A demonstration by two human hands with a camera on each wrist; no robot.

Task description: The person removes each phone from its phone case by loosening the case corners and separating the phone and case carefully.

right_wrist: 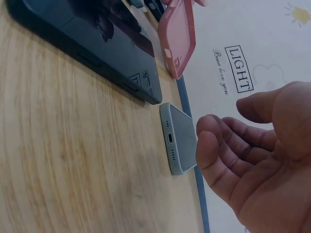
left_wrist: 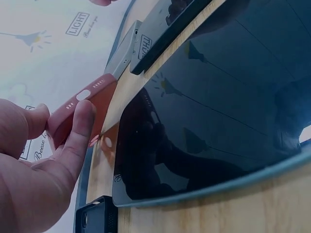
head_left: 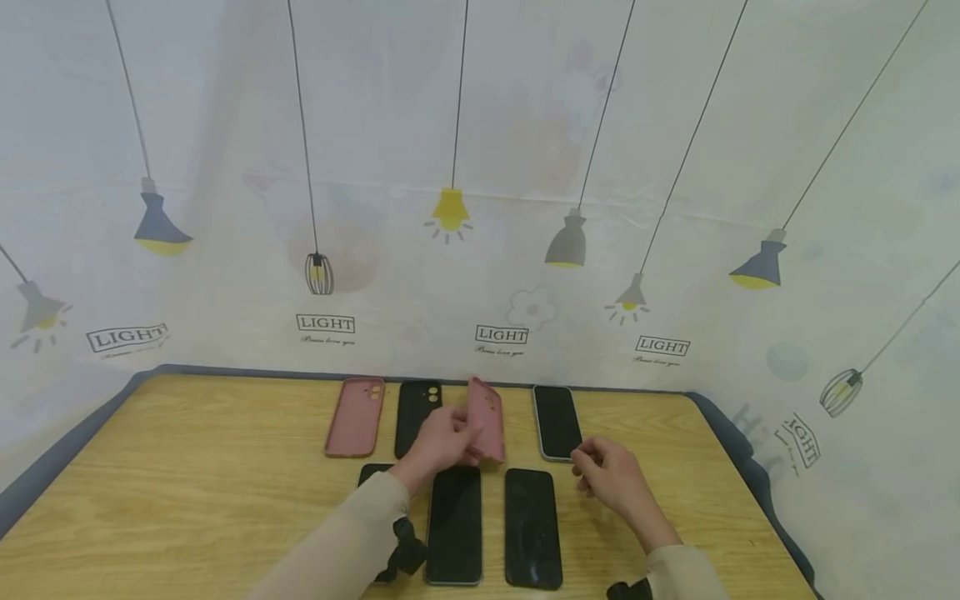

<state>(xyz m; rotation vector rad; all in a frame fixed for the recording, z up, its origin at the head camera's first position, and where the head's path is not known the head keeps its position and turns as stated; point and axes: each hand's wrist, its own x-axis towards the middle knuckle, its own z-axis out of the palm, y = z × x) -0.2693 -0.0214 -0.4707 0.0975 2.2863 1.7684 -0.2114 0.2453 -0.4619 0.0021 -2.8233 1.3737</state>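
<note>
The left hand (head_left: pixel 442 437) is pinching a pink phone case (head_left: pixel 489 417) with thumb and finger at the end bearing the port cutout; this grip is narrow and loaded. The case is standing tilted up toward the back of the table (head_left: pixel 225 467), between a black case (head_left: pixel 414 417) and a pale-rimmed phone (head_left: pixel 557 423). The views are not showing clearly whether its lower edge is touching the wood.

The right hand (head_left: pixel 615 479) is holding nothing. Its fingers are curling loosely just beside the near end of the pale-rimmed phone, leaving a moderate gap to the thumb.

A second pink case (head_left: pixel 356 418) is lying left of the black one. In the front row, a middle phone (head_left: pixel 454 533) and a right phone (head_left: pixel 533 529) are lying screen up; the left sleeve (head_left: pixel 337 533) is partly covering a dark device (head_left: pixel 372 473).

Handling: the thin walls are suggesting a light, pliable moulding, probably flexing rather than cracking. Take hold by the side walls or corners, keeping clear of the cutouts, where the wall is likely yielding most. The phones are looking heavier, stiff and slick; grasp their long edges, sparing the glass.
</note>
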